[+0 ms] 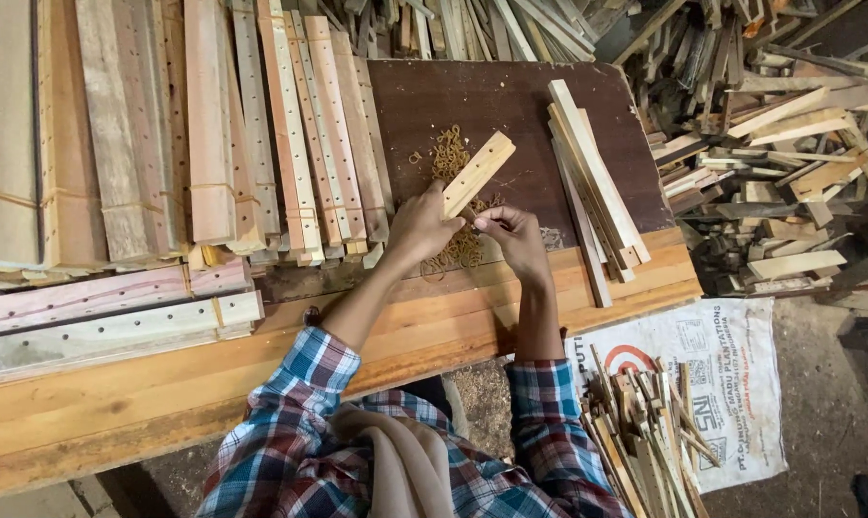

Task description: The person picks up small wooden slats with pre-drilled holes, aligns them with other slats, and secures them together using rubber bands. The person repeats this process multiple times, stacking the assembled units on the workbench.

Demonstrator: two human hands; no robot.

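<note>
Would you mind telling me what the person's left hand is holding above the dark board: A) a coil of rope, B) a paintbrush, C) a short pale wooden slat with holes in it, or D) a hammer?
C: the left hand grips one end of a short pale wooden slat with small holes along it, held over the rubber bands on the dark board.

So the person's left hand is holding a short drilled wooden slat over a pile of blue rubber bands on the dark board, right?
Not quite. In the head view the rubber bands are tan, not blue. The rest holds: the left hand grips the short drilled wooden slat over that pile on the dark board.
</note>
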